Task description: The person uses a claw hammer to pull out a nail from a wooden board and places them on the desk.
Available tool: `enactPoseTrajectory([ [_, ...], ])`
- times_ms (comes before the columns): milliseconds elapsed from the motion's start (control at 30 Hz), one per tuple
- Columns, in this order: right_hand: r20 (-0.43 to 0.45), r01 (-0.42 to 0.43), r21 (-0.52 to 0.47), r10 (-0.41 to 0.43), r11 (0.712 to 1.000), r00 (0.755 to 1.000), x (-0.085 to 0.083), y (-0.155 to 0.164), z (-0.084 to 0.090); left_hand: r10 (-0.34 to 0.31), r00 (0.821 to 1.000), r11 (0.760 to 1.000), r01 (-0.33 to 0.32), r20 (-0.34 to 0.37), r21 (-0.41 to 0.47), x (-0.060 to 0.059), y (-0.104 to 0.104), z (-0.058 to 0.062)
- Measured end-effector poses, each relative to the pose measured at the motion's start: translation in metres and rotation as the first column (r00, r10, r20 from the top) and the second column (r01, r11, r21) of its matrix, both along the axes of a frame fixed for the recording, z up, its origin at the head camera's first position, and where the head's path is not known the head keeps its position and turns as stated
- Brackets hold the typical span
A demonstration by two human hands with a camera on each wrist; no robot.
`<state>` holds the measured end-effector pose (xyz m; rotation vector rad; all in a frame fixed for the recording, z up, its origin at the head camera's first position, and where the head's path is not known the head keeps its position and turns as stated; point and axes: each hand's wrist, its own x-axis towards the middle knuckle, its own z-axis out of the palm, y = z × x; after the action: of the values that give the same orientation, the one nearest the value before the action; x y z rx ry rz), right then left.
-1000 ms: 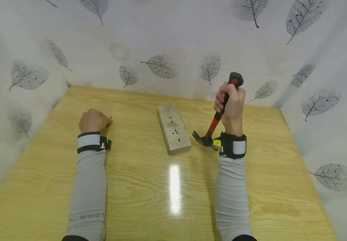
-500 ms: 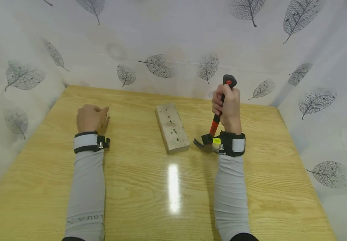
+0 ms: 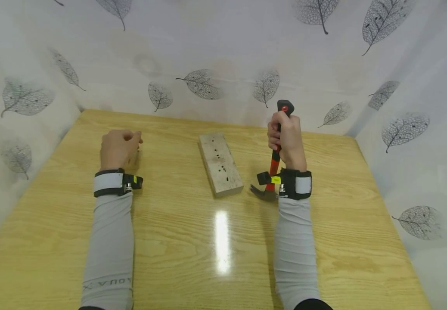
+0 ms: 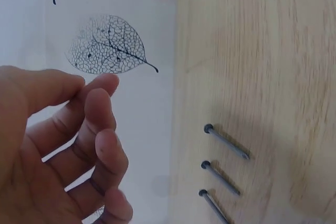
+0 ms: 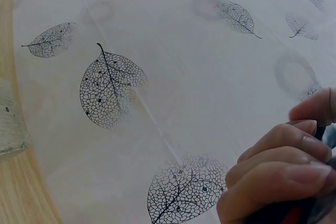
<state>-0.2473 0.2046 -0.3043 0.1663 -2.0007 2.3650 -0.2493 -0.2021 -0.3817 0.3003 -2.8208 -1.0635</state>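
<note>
My right hand [image 3: 283,138] grips the red-and-black handle of a claw hammer [image 3: 274,162]. The hammer stands almost upright, with its steel head [image 3: 263,192] down on the table by my wrist. In the right wrist view my fingers [image 5: 278,174] curl round the handle. A pale wooden block [image 3: 219,163] with several dark holes lies left of the hammer. My left hand [image 3: 130,138] hovers at the far left with its fingers loosely curled and nothing in them. In the left wrist view, three nails [image 4: 224,141] lie side by side on the table just right of that hand [image 4: 97,85].
The wooden table [image 3: 192,241] is walled on three sides by a white sheet with a leaf print [image 3: 215,51]. The block's end [image 5: 9,121] shows at the left edge of the right wrist view. Both arms wear grey sleeves with wrist straps.
My right hand has swung the hammer upright and a little left, and its head now touches the table. My left hand has lifted slightly off the table by the nails.
</note>
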Motion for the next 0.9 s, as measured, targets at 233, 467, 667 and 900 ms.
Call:
enactPoseTrajectory([
  [233, 0.008, 0.038, 0.036, -0.038, 0.999, 0.999, -0.005, 0.004, -0.004, -0.191, 0.979, 0.979, 0.195, -0.065, 0.059, -0.007, 0.015, 0.0],
  [467, 0.061, 0.112, 0.183, -0.125, 0.977, 0.99, -0.015, 0.004, -0.017, -0.311, 0.949, 0.948, 0.314, -0.059, 0.05, -0.013, 0.038, -0.002],
  [667, 0.12, 0.085, 0.413, -0.146, 0.907, 0.982, -0.025, 0.009, -0.039, -0.381, 0.924, 0.924, 0.381, -0.03, 0.025, -0.016, 0.05, -0.003],
  [900, 0.244, -0.011, 0.521, -0.137, 0.854, 0.96, -0.033, 0.013, -0.055, -0.398, 0.917, 0.917, 0.398, -0.006, 0.027, -0.014, 0.054, -0.002],
])
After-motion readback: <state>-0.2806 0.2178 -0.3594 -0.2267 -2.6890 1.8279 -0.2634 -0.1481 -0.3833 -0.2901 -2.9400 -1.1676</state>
